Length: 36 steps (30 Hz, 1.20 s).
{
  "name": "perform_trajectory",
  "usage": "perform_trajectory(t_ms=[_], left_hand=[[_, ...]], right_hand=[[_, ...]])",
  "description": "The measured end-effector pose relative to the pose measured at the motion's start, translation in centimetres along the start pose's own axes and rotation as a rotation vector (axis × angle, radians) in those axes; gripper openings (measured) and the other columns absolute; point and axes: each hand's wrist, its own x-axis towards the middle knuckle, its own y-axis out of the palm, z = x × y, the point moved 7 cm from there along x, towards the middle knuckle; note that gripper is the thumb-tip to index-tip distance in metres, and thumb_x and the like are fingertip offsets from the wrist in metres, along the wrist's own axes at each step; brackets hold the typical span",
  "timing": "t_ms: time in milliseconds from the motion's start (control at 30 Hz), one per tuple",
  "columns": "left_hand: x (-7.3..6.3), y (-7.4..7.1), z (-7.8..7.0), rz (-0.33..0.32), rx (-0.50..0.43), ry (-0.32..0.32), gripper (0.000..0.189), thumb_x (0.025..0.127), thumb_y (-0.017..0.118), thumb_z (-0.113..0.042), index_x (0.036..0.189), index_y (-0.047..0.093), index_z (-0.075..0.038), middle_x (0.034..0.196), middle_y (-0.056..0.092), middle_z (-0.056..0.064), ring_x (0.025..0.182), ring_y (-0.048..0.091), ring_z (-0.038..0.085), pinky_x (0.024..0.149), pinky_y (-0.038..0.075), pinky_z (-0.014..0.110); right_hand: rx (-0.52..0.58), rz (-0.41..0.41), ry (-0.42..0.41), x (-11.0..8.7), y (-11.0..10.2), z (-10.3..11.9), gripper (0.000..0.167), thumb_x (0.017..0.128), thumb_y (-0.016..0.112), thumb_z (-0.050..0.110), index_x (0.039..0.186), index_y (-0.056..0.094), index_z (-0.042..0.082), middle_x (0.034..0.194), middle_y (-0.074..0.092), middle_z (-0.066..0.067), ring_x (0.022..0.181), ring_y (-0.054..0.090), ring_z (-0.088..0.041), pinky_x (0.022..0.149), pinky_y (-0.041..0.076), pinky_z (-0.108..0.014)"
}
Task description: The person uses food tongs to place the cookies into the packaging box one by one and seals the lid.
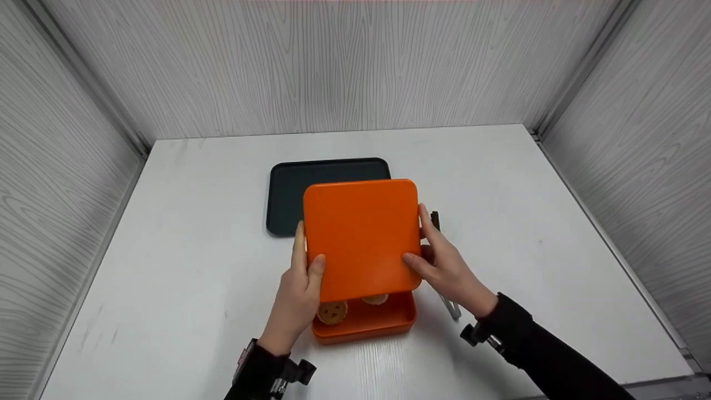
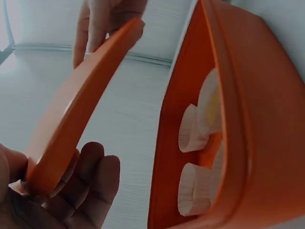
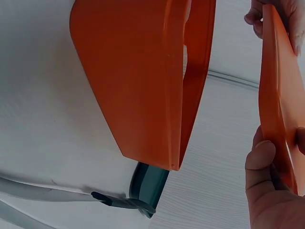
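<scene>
Both hands hold an orange square lid (image 1: 362, 239) in the air over an orange box (image 1: 366, 328). My left hand (image 1: 297, 294) pinches the lid's left edge, thumb on top and fingers beneath. On the opposite edge my right hand (image 1: 450, 269) grips it the same way. The left wrist view shows a gap between the tilted lid (image 2: 81, 100) and the box's rim (image 2: 228, 109). Inside the box sit several small pastries in white paper cups, one of them a brown round pastry (image 1: 332, 313). In the head view the lid hides most of the inside.
A dark rectangular tray (image 1: 289, 194) lies behind the box, partly covered by the lid. Tongs (image 1: 452, 308) with dark tips lie right of the box, partly behind my right hand. Pale wood-grain panels (image 1: 333, 66) enclose the white table (image 1: 166, 250) at the back and sides.
</scene>
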Motion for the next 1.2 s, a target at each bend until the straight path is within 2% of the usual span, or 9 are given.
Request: perform_trajectory(t_ms=[67,133,167,233,333,433,733,933,1200], left_hand=[[0.0,0.1,0.3,0.008,0.115,-0.011,0.075,0.111,0.040,-0.039,0.165,-0.005,-0.014,0.145,0.057,0.013,0.127,0.058,0.024,0.112,0.046,0.046],[0.1,0.2,0.7,0.020,0.226,-0.030,0.077,0.110,0.040,-0.041,0.165,-0.005,-0.010,0.107,0.068,0.012,0.104,0.064,0.023,0.098,0.055,0.044],[0.1,0.2,0.9,0.028,0.270,-0.040,0.078,0.110,0.040,-0.042,0.165,-0.003,-0.008,0.089,0.064,0.008,0.092,0.063,0.022,0.089,0.057,0.043],[0.1,0.2,1.3,0.046,0.347,-0.058,0.078,0.110,0.041,-0.042,0.164,0.000,-0.003,0.070,0.051,0.003,0.078,0.059,0.021,0.078,0.056,0.040],[0.1,0.2,1.8,0.051,0.429,-0.084,0.078,0.109,0.044,-0.040,0.162,0.006,0.003,0.069,0.051,0.001,0.074,0.058,0.021,0.077,0.057,0.042],[0.0,0.3,2.3,0.047,0.491,-0.114,0.077,0.108,0.047,-0.039,0.161,0.013,0.006,0.071,0.054,0.002,0.074,0.060,0.022,0.078,0.057,0.046],[-0.2,1.2,3.9,0.063,0.616,-0.271,0.081,0.106,0.047,-0.049,0.159,0.022,0.008,0.066,0.056,0.006,0.066,0.060,0.023,0.067,0.057,0.043],[-0.1,1.2,4.4,0.055,0.681,-0.292,0.081,0.105,0.048,-0.051,0.157,0.028,0.009,0.067,0.060,0.009,0.064,0.059,0.025,0.070,0.056,0.045],[-0.1,1.1,4.9,0.055,0.711,-0.299,0.080,0.105,0.046,-0.050,0.156,0.029,0.009,0.096,0.072,0.026,0.082,0.068,0.038,0.083,0.056,0.054]], right_hand=[[-0.005,0.006,0.021,0.1,0.1,-0.4,0.092,0.100,0.066,0.020,0.166,0.002,0.016,0.130,0.052,-0.016,0.105,0.070,-0.024,0.090,0.060,-0.031],[-0.021,0.014,0.046,0.1,0.3,-0.9,0.091,0.101,0.066,0.021,0.166,0.002,0.015,0.143,0.049,-0.016,0.113,0.067,-0.026,0.093,0.058,-0.033],[-0.041,0.018,0.057,0.1,0.3,-1.1,0.090,0.101,0.065,0.021,0.166,0.003,0.013,0.150,0.045,-0.015,0.119,0.064,-0.027,0.096,0.057,-0.034],[-0.101,0.022,0.077,0.1,0.4,-1.4,0.089,0.102,0.065,0.024,0.165,0.004,0.011,0.162,0.035,-0.013,0.131,0.057,-0.027,0.104,0.052,-0.038],[-0.226,0.026,0.091,0.1,0.5,-1.8,0.086,0.103,0.063,0.030,0.165,0.008,0.007,0.169,0.023,-0.009,0.147,0.039,-0.026,0.117,0.039,-0.043],[-0.334,0.036,0.094,0.2,0.7,-2.1,0.085,0.103,0.062,0.035,0.164,0.010,0.007,0.168,0.025,-0.011,0.151,0.032,-0.027,0.121,0.033,-0.048],[-0.450,0.095,0.172,0.6,1.9,-4.0,0.081,0.105,0.057,0.039,0.162,0.016,-0.002,0.163,0.032,-0.018,0.149,0.036,-0.030,0.121,0.032,-0.048],[-0.495,0.121,0.222,0.4,2.9,-5.1,0.080,0.106,0.053,0.043,0.163,0.014,0.003,0.165,0.031,-0.015,0.147,0.039,-0.028,0.121,0.034,-0.047],[-0.559,0.101,0.243,0.4,3.3,-5.3,0.078,0.106,0.052,0.044,0.162,0.020,0.001,0.161,0.039,-0.015,0.142,0.048,-0.029,0.116,0.040,-0.048]])
